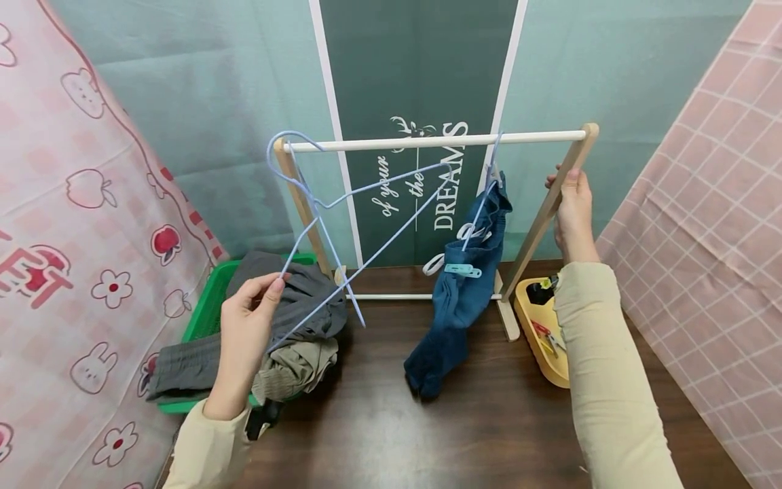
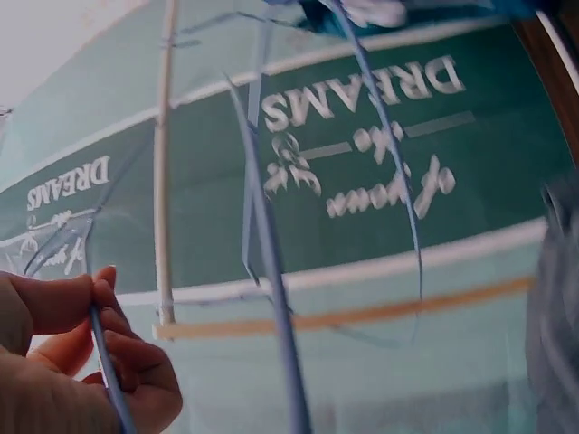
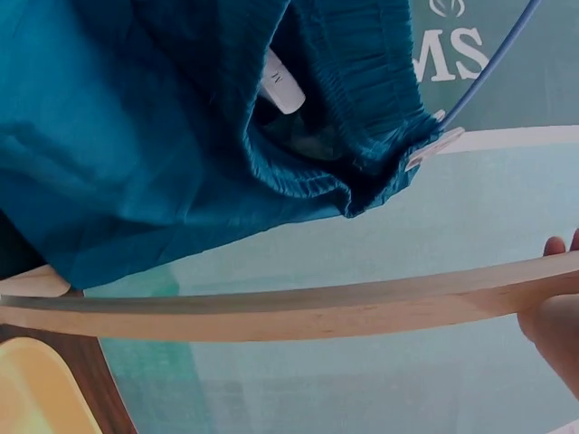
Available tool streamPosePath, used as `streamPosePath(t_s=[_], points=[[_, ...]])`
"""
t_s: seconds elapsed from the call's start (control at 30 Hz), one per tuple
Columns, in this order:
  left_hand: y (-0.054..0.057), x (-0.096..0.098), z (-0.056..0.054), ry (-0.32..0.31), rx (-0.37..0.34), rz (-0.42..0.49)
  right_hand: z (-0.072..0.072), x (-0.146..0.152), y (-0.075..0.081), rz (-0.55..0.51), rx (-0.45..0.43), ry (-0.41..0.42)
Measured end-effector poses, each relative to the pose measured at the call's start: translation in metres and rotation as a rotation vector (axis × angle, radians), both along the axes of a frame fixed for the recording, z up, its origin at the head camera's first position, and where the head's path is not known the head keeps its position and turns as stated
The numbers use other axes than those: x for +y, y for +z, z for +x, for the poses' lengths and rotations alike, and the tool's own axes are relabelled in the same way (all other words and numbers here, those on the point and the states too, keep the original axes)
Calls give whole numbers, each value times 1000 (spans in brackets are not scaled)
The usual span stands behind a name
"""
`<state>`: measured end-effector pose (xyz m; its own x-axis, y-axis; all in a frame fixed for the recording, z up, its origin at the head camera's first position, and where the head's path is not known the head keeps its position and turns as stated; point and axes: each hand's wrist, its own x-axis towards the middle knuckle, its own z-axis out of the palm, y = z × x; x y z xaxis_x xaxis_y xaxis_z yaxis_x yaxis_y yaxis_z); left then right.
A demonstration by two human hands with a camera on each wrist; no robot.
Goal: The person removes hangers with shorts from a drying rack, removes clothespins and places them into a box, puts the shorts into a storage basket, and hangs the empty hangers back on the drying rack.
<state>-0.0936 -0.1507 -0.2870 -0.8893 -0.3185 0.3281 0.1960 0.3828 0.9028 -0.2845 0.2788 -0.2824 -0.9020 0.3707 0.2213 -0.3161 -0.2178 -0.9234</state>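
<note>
My left hand point(image 1: 247, 326) pinches the side of a light-blue clothes hanger point(image 1: 391, 239) between thumb and fingertips. That hanger is tilted, its hook by the rod's left end; whether the hook rests on the rod, I cannot tell. Another blue wire, apparently a second hanger point(image 1: 336, 258), slants down there. My right hand point(image 1: 574, 210) grips the right wooden post point(image 1: 540, 224) of a drying rack with a white rod point(image 1: 391, 143). Near that post, blue elastic-waist pants point(image 1: 470, 292) with white drawstrings hang from a hanger, a light-blue clip point(image 1: 462, 270) at their waistband.
Grey clothes point(image 1: 311, 299) spill over a green basket point(image 1: 208, 305) at left. At right, a yellow tray point(image 1: 537, 346) holds red-handled pliers point(image 1: 540, 329) and a black item. Printed cloth walls enclose the dark wooden floor point(image 1: 379, 421).
</note>
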Motion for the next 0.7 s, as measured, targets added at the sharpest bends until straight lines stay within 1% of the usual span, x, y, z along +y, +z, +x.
streamPosePath(t_s=[0.07,0.13,0.2,0.3,0.37,0.4,0.47,0.57,0.7], points=[[4,4,1,-64,-68,85,-2,0,-1,-9,8,6],[7,8,2,-140,-109,171,-3,0,-2,-9,14,2],[10,12,2,-223,-138,253,-3,-1,-2,-6,22,-8],[13,20,1,-334,-168,350,-3,-1,-3,2,32,-21],[15,25,-2,-381,-187,386,-3,-1,-3,10,33,-29],[16,28,-3,-394,-195,396,-3,-2,-3,19,32,-34],[17,35,-8,-396,-207,408,-4,-2,-3,30,33,-38],[15,44,-15,-372,-219,398,-5,-3,-4,39,35,-44],[7,57,-26,-336,-206,391,-5,-2,-7,46,33,-37]])
